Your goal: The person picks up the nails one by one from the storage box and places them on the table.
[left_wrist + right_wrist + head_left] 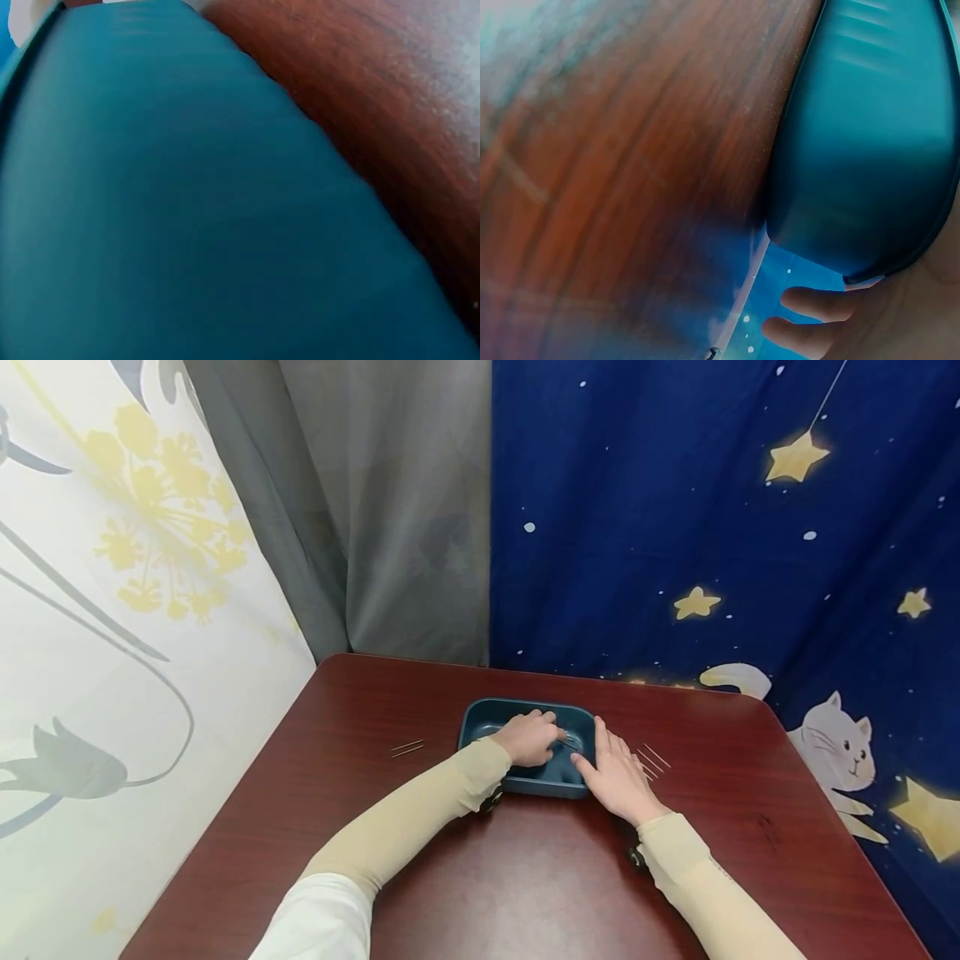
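A dark teal rectangular box (546,788) with an open top sits on the table. My left hand (527,739) reaches over its near wall into it, the fingers bent downward. By those fingertips, on the box floor, lies a small thin shiny piece (572,742), too small to identify; whether the fingers pinch it is hidden. At the box's right end rests my right hand (617,774), fingers straight along the outside and thumb over the rim. The left wrist view is filled by the teal box wall (195,180). Two right-hand fingers (810,319) show beyond the box end in the right wrist view.
Two thin metallic needle-like sticks (407,748) lie on the red-brown table (360,702) left of the box. Several similar sticks (655,760) lie beside my right hand. Behind the table hang a grey curtain (420,527) and a blue starry curtain (637,527).
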Available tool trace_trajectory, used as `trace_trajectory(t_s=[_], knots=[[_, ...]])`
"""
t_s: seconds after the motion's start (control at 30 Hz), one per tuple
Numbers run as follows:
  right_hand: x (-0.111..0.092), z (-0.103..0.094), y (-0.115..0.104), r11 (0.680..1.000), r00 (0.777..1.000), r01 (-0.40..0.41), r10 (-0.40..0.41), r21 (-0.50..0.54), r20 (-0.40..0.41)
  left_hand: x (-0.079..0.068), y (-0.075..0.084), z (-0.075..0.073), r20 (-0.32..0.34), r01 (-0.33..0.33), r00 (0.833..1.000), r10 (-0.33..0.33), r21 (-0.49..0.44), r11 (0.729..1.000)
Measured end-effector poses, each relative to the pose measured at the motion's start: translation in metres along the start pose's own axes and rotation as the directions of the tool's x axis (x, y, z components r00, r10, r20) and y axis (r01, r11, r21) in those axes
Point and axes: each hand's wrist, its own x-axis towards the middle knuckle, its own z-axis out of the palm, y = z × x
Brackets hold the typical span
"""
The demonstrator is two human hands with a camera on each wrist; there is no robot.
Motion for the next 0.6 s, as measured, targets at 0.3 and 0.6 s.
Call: trace_trajectory(t_s=[0.3,0.6], knots=[[-0.0012,-0.0002,-0.0008,1.0,1.0,-0.002,0.002,0.003,0.003,0.0038,0.0009,0.0038,0.011,-0.001,1.0,0.001,-0.001,1.0],[0.0,0.0014,0.001,1.0,1.0,-0.002,0.002,0.008,0.005,0.0092,0.0068,0.0045,0.048,0.033,0.998,-0.034,0.026,0.999]])
